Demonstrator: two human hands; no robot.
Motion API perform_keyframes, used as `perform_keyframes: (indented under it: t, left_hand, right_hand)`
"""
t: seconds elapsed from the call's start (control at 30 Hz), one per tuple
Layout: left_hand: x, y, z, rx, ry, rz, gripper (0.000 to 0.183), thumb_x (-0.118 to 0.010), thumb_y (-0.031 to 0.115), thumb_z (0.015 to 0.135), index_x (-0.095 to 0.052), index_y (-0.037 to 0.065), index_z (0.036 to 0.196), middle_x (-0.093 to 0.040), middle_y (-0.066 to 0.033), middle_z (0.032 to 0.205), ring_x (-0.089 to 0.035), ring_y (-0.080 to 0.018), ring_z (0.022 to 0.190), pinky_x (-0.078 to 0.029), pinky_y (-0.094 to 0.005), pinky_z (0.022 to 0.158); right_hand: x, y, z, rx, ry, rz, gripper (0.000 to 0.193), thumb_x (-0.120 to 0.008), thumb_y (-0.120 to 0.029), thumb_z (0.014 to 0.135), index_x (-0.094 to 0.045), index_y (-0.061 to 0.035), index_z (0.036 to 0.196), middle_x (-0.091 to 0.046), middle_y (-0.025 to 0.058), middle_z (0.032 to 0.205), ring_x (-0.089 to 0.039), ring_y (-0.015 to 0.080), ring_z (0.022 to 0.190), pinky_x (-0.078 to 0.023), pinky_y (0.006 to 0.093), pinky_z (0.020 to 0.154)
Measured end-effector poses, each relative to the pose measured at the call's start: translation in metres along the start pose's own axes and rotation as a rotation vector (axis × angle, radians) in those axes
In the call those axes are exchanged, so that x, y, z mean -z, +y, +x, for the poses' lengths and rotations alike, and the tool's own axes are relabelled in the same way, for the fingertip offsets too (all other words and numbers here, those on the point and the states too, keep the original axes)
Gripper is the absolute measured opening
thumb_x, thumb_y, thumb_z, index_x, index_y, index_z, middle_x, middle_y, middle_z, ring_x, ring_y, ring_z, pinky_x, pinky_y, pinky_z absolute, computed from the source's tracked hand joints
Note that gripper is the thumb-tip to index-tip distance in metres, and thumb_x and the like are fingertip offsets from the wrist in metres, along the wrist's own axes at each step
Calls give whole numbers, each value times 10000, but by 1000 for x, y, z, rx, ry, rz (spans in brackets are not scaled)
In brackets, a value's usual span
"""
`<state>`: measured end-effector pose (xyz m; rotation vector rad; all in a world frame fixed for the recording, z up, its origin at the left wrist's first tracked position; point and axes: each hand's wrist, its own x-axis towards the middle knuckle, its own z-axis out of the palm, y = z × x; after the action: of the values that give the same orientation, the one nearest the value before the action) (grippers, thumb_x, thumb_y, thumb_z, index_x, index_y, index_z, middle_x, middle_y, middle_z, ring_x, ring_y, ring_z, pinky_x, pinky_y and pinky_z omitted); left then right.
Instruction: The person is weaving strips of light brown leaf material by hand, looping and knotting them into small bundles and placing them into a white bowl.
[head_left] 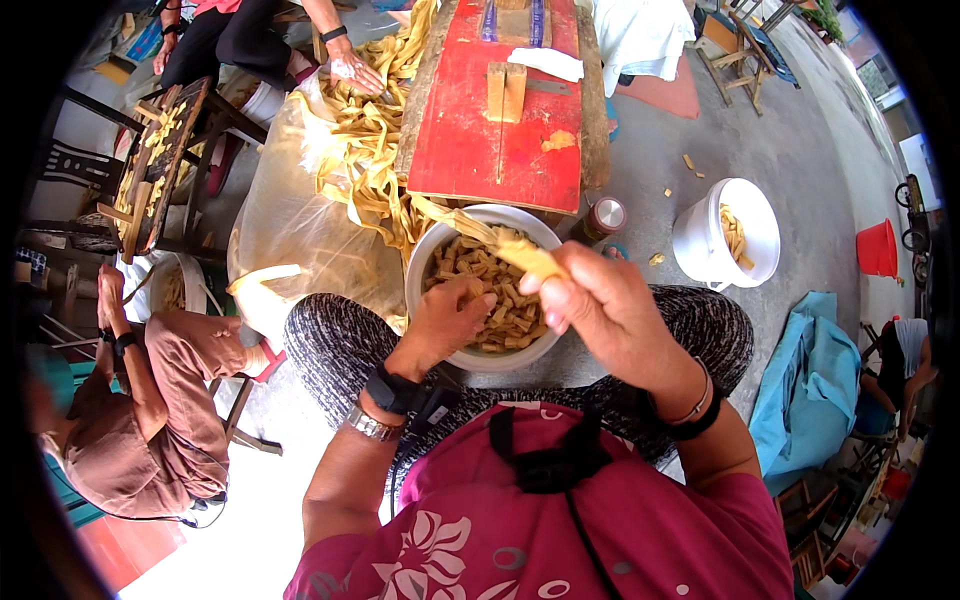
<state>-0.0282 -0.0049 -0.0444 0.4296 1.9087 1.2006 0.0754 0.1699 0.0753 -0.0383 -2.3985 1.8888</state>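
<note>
A pale yellow strip (530, 258) is pinched between the closed fingers of the right hand (600, 310), just above the rim of a white bowl (425, 262) filled with cut yellow pieces (495, 290); the strip's far end trails back toward a heap of long strips (365, 150) lying beside a red bench (490, 130); the left hand (445, 320) is held curled at the bowl's near edge, its fingers closed on a small piece; a white bucket (725, 235) is seen well apart on the floor at the right.
</note>
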Motion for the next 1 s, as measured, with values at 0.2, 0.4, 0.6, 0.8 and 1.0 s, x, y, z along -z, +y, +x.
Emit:
perform_keyframes:
  t: [0.2,0.4,0.6,0.8,1.0]
  left_hand:
    - [-14,-14,-8,-176,-203,-179,354,-449,304,954,-560,-23,1030,-628,-148,973,-615,-242,895,-491,-327,782]
    - [-17,27,-28,118,-245,-1114,444,-357,367,988,-454,-29,1161,-609,-173,990,-602,-246,837,-500,-413,807]
    - [0,44,-53,-22,-159,-987,367,-425,387,965,-521,37,1024,-449,-1,627,-364,-85,518,-368,-242,535]
    - [5,60,-92,-79,-182,-647,309,-426,330,951,-498,54,832,-371,27,561,-332,-70,492,-382,-236,526]
    - [-1,89,-116,-97,-369,-458,318,-483,303,937,-484,55,738,-411,20,571,-319,-65,457,-342,-244,470]
  right_hand:
    - [-38,-8,-16,209,-175,113,215,-496,-179,948,-567,24,947,-557,81,749,-535,169,599,-431,277,546]
    - [-64,-3,-35,34,-408,272,216,-522,-195,943,-561,4,867,-499,64,593,-506,166,515,-396,290,496]
    - [-60,-7,-45,-14,-414,378,270,-468,-230,971,-571,6,887,-513,29,603,-516,108,534,-407,256,510]
    - [-48,-3,-55,-7,-52,561,284,-421,-258,990,-546,-4,960,-544,8,671,-543,74,593,-456,224,578]
    - [-47,-2,-47,263,310,161,253,-472,-208,969,-586,12,1022,-624,60,951,-579,112,850,-461,257,779]
